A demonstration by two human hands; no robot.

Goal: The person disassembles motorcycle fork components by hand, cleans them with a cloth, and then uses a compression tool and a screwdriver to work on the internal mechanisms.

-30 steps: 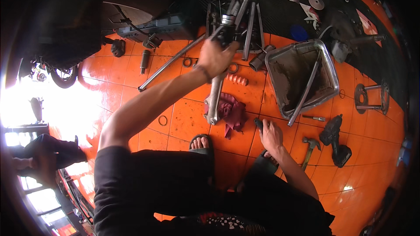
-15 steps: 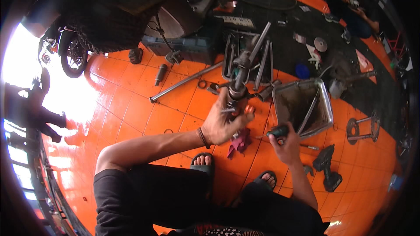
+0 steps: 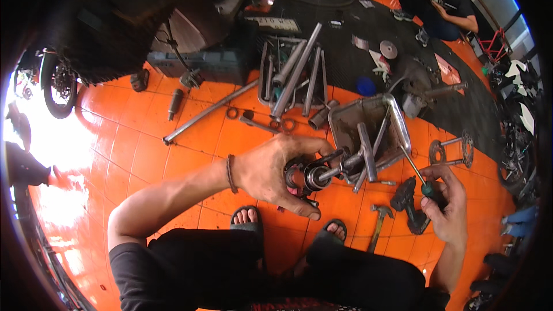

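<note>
My left hand (image 3: 271,167) is wrapped round a cylindrical metal part (image 3: 317,176) with a ringed, round end. A rod comes out of that end and meets a T-shaped metal bar (image 3: 365,152). Its far side is hidden behind my palm and fingers. Off to the right, my right hand (image 3: 446,207) grips a screwdriver (image 3: 427,189) by its dark green handle. The blade points up and left, apart from the metal part. Just beyond the T-bar stands a rectangular metal pan (image 3: 397,116) with a long rod leaning in it.
On the orange tiles lie a hammer (image 3: 378,226) and a black cordless power tool (image 3: 412,204). Metal tubes (image 3: 296,72) rest across a tray at the back. A long bar (image 3: 210,110) lies to the left. Another person (image 3: 440,6) sits at the far right.
The metal part has been tilted from pointing away to pointing right, its ringed end now facing me. My right hand has moved right with the screwdriver, whose blade now points upward.
</note>
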